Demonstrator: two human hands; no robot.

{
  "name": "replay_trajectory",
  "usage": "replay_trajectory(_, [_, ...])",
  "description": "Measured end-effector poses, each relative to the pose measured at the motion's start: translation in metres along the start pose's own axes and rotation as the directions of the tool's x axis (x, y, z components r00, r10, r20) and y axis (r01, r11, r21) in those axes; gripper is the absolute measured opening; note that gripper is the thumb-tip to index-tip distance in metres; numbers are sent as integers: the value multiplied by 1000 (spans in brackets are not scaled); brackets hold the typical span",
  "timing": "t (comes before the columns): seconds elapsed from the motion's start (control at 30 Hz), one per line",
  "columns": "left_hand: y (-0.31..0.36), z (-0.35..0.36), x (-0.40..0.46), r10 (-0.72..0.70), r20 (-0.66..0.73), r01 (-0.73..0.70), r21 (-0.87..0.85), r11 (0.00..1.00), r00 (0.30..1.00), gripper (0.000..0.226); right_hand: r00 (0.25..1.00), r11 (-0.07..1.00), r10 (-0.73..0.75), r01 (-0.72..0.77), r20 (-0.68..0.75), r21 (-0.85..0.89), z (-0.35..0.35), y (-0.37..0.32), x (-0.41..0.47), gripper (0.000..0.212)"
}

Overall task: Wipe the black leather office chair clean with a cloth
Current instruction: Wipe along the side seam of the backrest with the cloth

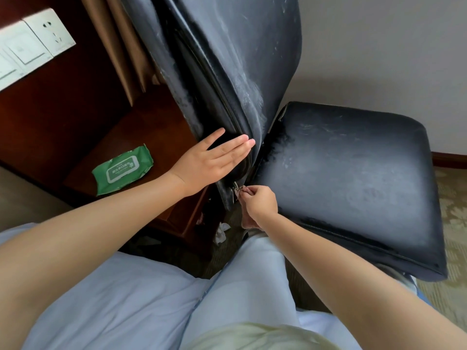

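A single head-worn wide-angle view looks steeply down from close above the person's lap, facing the chair (290, 127) and both forearms.

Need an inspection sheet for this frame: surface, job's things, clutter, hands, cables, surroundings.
Surface: chair seat and backrest, black leather with pale dusty streaks.
Job's things: small reddish cloth, pinched at the backrest's lower edge.
Clutter: green wipes pack on the wooden shelf; crumpled white tissue on the floor.
Hands: left hand flat, straight fingers against the backrest edge; right hand pinches the cloth.
Cables: nothing seen.
Surroundings: wall sockets, curtain, patterned carpet.
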State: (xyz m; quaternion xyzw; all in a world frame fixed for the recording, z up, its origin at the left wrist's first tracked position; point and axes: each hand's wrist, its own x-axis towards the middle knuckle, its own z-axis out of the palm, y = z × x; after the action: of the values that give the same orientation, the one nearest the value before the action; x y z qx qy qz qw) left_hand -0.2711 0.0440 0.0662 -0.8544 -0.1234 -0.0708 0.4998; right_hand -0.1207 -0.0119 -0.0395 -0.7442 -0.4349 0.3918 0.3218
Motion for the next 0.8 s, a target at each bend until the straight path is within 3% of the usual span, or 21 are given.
replay_trajectory(0.2, [2,-6,-1,-36,6,36,10,999,999,63,992,983,-126,126,-7,136,-5,5,-9,18])
replay_trajectory(0.37, [11,-7,-3,-63,36,63,14,998,997,54,964,957,-266,265,-4,115,4,-2,-9,19])
replay_trajectory(0.6, [13,-4,-1,-79,-11,78,-46,996,997,46,981,978,-185,190,61,-91,26,1,-3,33])
replay_trajectory(0.73, [12,-2,-1,-81,-58,75,-89,993,995,46,985,999,-36,33,166,22,26,6,3,32])
replay_trajectory(0.8, [12,-1,-2,-87,-63,81,-96,992,994,47,990,999,-46,42,133,33,28,6,-1,33])
